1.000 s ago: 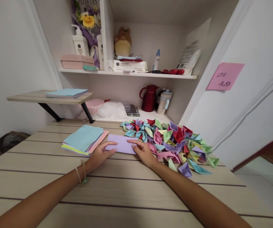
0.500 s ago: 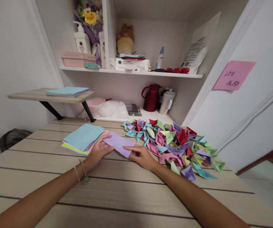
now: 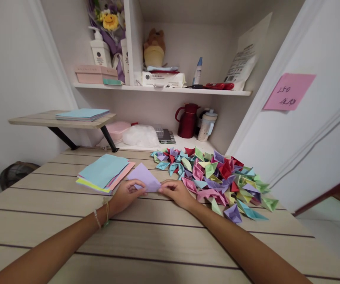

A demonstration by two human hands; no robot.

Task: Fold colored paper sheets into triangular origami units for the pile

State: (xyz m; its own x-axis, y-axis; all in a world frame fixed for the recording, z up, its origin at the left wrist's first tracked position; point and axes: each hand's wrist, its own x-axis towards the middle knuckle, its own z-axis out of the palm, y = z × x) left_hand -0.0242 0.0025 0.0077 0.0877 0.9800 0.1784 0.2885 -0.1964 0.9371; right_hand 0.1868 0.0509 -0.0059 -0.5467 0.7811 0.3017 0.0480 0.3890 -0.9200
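Observation:
A folded lilac sheet of paper (image 3: 144, 177) lies on the wooden table (image 3: 146, 240), its long axis pointing away from me. My left hand (image 3: 126, 195) pinches its near left edge with curled fingers. My right hand (image 3: 176, 193) pinches the near right corner, fingertips almost meeting the left hand's. A stack of coloured paper sheets (image 3: 105, 172), light blue on top, lies just left of the lilac sheet. A heap of folded paper boats (image 3: 214, 176) in many colours spreads to the right of my right hand.
Behind the table stand a red jug (image 3: 186, 120), a white cup (image 3: 206, 125) and a plastic bag (image 3: 140, 136). A small side shelf (image 3: 60, 120) holds more paper at left. A white wall with a pink note (image 3: 288, 92) runs close along the right.
The lilac sheet, lying flat and crosswise a second ago, has been turned so it points away from me. Both hands have drawn together at its near end.

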